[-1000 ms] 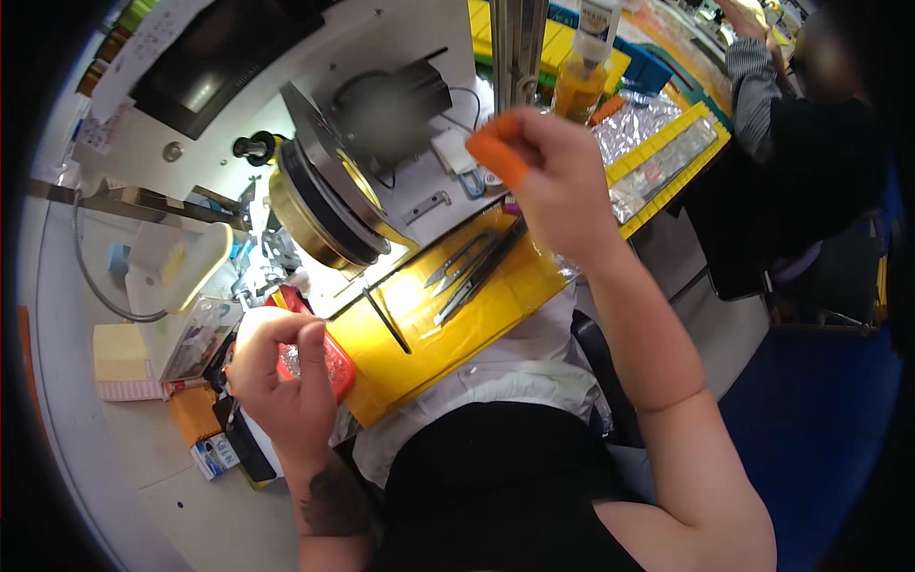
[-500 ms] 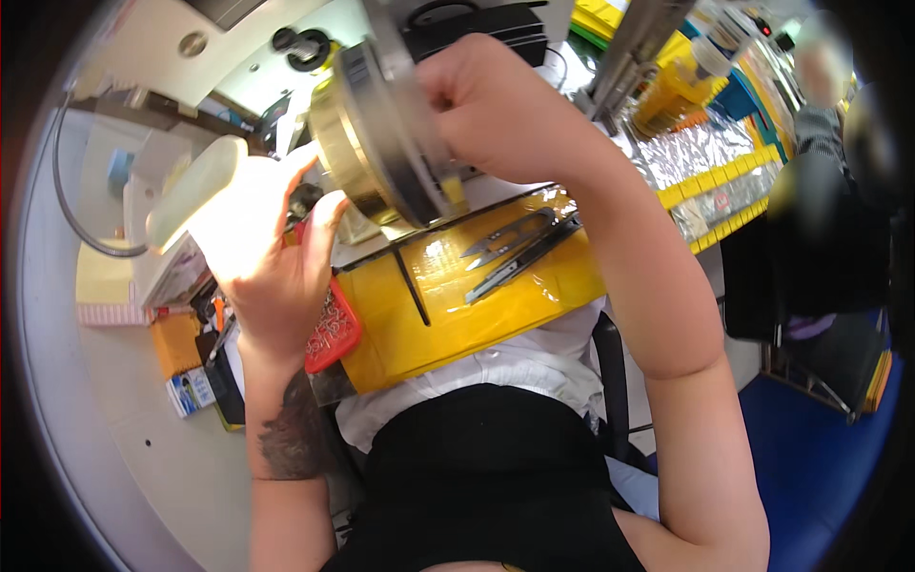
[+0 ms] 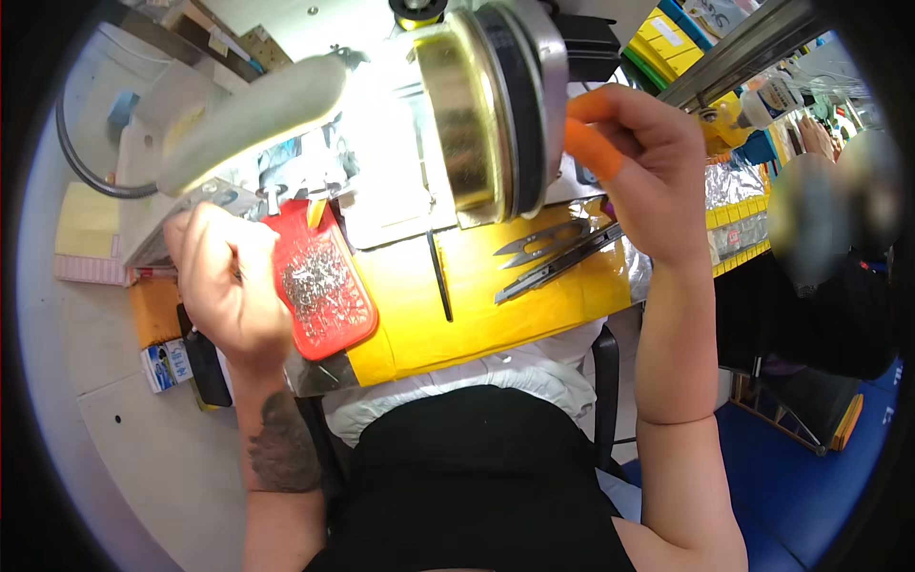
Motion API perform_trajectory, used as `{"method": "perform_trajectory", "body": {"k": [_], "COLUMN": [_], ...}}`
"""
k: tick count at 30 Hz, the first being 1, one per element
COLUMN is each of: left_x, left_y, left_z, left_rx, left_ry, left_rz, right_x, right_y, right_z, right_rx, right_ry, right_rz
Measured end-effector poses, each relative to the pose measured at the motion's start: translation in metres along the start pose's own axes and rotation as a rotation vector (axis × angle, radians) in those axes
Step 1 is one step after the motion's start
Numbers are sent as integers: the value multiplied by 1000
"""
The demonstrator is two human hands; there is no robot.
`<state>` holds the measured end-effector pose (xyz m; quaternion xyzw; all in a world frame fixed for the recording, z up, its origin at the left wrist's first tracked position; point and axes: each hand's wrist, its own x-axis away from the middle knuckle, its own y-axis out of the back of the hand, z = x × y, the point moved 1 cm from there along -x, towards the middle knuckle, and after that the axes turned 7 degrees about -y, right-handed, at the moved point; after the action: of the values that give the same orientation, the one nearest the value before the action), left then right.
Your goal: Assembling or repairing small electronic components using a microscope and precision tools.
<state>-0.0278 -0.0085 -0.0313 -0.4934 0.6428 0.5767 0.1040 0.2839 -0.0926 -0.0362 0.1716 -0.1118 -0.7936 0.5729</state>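
My right hand (image 3: 648,162) is raised beside a round brass-coloured drum (image 3: 467,124) with a black band and a silver rim. Orange coverings (image 3: 596,153) show on its thumb and index finger, which are bent in a pinch close to that rim; whatever lies between the tips is hidden. At the left, my left hand (image 3: 229,286) is curled closed beside a red tray (image 3: 357,329) of small metal pieces. Its fingertips are hard to make out, so anything held there is not clear. A pale oblong lamp head (image 3: 257,119) hangs above it, glaring brightly.
Thread snips (image 3: 543,243) and a grey cutter (image 3: 562,262) lie on the yellow-covered work surface (image 3: 496,329), near a thin black stick (image 3: 439,276). A metal post (image 3: 734,57) rises at the right. Beyond it stand yellow bins and a yellow bottle (image 3: 729,124).
My left hand has come away from the drum, down and left to the red tray's side. The right hand has moved right; its fist has loosened into a pinch. The whole view has shifted.
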Motion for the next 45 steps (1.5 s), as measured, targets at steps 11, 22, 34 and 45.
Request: {"method": "perform_trajectory", "body": {"k": [11, 22, 34, 45], "left_x": [-3, 36, 31, 37], "left_y": [-10, -25, -32, -27], "left_z": [36, 77, 69, 65], "left_rx": [300, 1295, 1314, 1217], "left_ry": [335, 799, 740, 784], "left_rz": [103, 78, 83, 27], "right_x": [3, 28, 21, 135], "right_y": [-11, 102, 112, 181], "right_z": [-7, -29, -46, -61], "right_rx": [25, 225, 218, 72], "right_ry": [167, 126, 39, -258], "right_rz": [-326, -619, -626, -542]}}
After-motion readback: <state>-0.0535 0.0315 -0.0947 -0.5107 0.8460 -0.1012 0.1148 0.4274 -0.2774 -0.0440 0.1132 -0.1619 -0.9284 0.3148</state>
